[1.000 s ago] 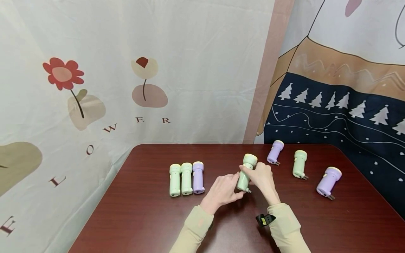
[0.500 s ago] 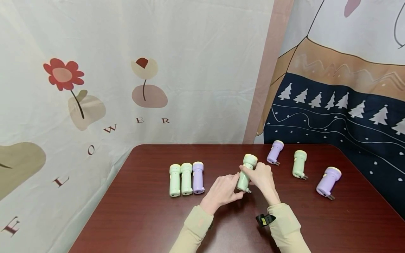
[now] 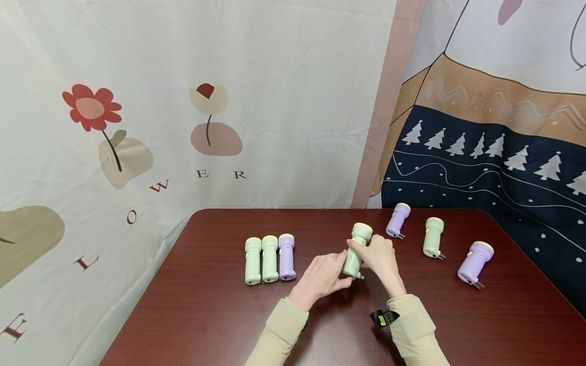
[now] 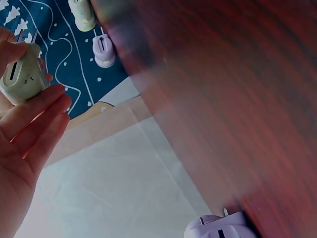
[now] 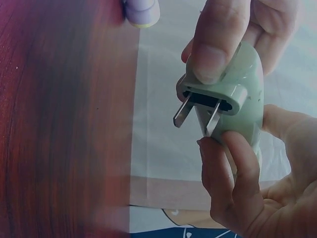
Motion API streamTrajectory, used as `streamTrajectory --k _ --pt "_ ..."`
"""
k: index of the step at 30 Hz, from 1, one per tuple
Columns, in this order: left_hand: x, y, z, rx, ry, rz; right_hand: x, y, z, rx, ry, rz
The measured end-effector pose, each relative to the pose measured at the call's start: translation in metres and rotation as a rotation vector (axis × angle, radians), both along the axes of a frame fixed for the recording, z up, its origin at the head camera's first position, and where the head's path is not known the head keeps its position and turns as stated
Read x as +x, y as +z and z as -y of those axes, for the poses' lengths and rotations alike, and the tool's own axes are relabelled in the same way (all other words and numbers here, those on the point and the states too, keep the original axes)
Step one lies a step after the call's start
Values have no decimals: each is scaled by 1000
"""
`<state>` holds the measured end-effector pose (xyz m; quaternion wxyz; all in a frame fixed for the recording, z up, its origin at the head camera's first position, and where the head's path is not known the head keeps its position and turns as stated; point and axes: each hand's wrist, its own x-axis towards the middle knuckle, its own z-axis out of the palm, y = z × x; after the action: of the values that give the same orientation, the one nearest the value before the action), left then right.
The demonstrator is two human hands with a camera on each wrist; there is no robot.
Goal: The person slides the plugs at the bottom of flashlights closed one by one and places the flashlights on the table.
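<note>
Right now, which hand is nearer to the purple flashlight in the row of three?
Left. The left hand is just to the right of the purple flashlight, not touching it; the right hand is farther right, beyond the held green flashlight.

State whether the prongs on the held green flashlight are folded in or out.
Out: the right wrist view shows two metal prongs sticking out from the green flashlight.

Printed cloths behind a table mark a draped indoor corner.
</note>
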<state>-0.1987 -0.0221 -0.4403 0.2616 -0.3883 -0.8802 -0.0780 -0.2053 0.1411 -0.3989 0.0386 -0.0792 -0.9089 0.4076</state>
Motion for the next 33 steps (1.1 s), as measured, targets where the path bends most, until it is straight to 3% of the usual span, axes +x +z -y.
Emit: streamTrajectory --k 33 --pt "0 5 2 -32 -44 105 0 -1 0 -17 -4 13"
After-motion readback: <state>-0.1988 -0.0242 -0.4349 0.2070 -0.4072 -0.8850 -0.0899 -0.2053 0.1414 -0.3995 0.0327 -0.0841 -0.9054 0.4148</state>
